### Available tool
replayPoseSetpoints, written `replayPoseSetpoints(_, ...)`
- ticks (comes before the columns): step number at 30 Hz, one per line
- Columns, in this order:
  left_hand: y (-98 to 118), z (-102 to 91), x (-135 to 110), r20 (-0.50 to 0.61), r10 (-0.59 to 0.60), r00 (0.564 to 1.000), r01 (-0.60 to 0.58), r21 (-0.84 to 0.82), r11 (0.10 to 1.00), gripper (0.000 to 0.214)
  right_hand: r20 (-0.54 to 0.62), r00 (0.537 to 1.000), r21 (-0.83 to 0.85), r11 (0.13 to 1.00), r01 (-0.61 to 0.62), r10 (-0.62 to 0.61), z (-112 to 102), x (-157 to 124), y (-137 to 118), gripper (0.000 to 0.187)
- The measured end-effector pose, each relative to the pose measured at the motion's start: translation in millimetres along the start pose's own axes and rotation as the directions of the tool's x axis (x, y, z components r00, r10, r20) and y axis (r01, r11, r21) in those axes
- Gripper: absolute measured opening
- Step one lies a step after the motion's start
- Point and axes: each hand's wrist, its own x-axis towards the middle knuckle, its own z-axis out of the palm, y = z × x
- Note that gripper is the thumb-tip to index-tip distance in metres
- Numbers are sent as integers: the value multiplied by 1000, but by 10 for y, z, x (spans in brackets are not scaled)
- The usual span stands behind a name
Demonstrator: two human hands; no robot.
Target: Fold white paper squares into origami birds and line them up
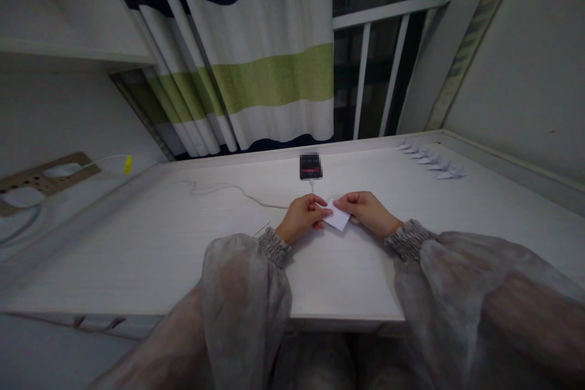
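A small folded piece of white paper (337, 218) is held between my two hands, a little above the white desk. My left hand (304, 217) pinches its left edge between thumb and fingers. On the other side, my right hand (368, 212) grips the upper right edge, its thumb and forefinger close to the paper's top corner. The fingertips under the paper are partly hidden. Just beyond my hands a phone (311, 166) lies on the desk with its screen lit and a white cable (247, 195) plugged in.
Several folded white paper pieces with pointed tips (432, 161) stand in a row at the desk's (137, 256) back right. A power strip (50, 180) with plugs is at the left wall. A striped curtain (269, 73) and white window bars (388, 18) rise behind the desk.
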Motion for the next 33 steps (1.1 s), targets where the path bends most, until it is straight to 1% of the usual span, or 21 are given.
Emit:
replayPoseSetpoints(3, -3, 3, -4, 23, 14, 1000, -14, 6, 1000, 28, 37, 999, -30, 999, 13, -12, -7, -12, 0, 32)
replayPoseSetpoints(6, -15, 18, 5, 91, 38, 995, -33, -52, 998, 42, 65, 998, -35, 999, 26, -24, 2, -27, -8, 30)
replayPoseSetpoints(8, -25, 32, 17, 99, 35, 995, -27, -82, 996, 47, 65, 997, -24, 999, 34, -32, 11, -32, -15, 30)
replayPoseSetpoints(11, -32, 44, 30, 35, 8, 999, -4, -106, 994, 45, 37, 999, 6, 999, 37, -37, 22, -33, -34, 30)
replayPoseSetpoints(15, -17, 47, 33, -60, -1, 998, -11, -201, 980, 43, 26, 1000, 48, 999, 10, -11, 33, -42, -74, 28)
replayPoseSetpoints(18, -2, 49, 32, -81, -5, 997, -14, -227, 974, 42, 9, 1000, 108, 994, -9, 9, 34, -44, -87, 26)
replayPoseSetpoints(21, 1, 47, 32, -90, -7, 996, -15, -241, 970, 42, -40, 999, 157, 988, 4, 3, 22, -24, -65, 27)
replayPoseSetpoints(24, -6, 34, 32, -115, -16, 993, -15, -264, 964, 43, -112, 994, 130, 991, 33, -18, 3, 3, -41, 29)
replayPoseSetpoints(26, -11, 25, 33, -146, -23, 989, -19, -281, 960, 44, -139, 990, 113, 993, 43, -27, 0, 9, -41, 29)
replayPoseSetpoints(29, -15, 29, 38, -172, -17, 985, -35, -290, 956, 43, -104, 992, 111, 991, 76, -64, 14, -5, -52, 29)
replayPoseSetpoints(33, -13, 60, 43, -153, 0, 988, -44, -281, 959, 42, -37, 994, 103, 989, 104, -100, 34, -17, -41, 26)
